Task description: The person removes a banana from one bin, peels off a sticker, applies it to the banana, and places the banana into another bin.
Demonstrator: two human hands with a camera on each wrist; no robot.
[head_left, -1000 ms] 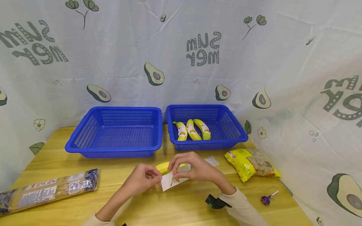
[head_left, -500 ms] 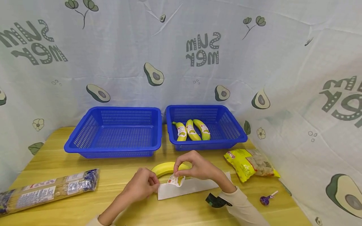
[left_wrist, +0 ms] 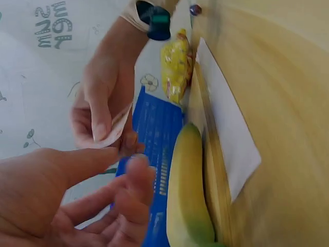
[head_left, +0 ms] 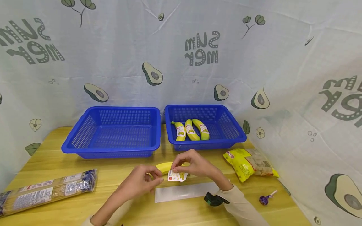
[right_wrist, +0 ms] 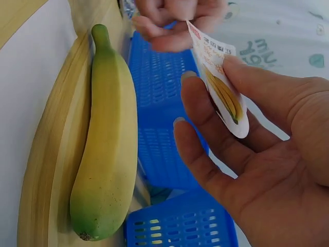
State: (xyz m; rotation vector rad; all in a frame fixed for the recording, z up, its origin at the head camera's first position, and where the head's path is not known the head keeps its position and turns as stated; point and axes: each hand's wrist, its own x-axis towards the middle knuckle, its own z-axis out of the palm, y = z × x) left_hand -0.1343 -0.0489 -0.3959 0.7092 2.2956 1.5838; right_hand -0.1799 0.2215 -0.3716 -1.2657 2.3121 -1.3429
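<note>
My right hand (head_left: 177,171) pinches a small white sticker (head_left: 177,175) printed with a banana, holding it just above the table. In the right wrist view the sticker (right_wrist: 221,82) sits between thumb and fingers. My left hand (head_left: 159,179) meets it from the left, its thumb and forefinger closed on the sticker's corner (left_wrist: 123,146). A loose yellow banana (head_left: 164,166) with a green tip lies on the table behind both hands. The bare white backing strip (head_left: 183,192) lies flat in front of them.
Two blue baskets stand at the back: the left one (head_left: 110,147) holds nothing, the right one (head_left: 226,125) holds three stickered bananas (head_left: 190,130). A noodle pack (head_left: 48,191) lies front left. A yellow snack bag (head_left: 246,160) and a purple lollipop (head_left: 266,198) lie right.
The sticker has come off its backing. The strip has left my left hand and now lies flat on the table, while the right hand keeps the sticker raised.
</note>
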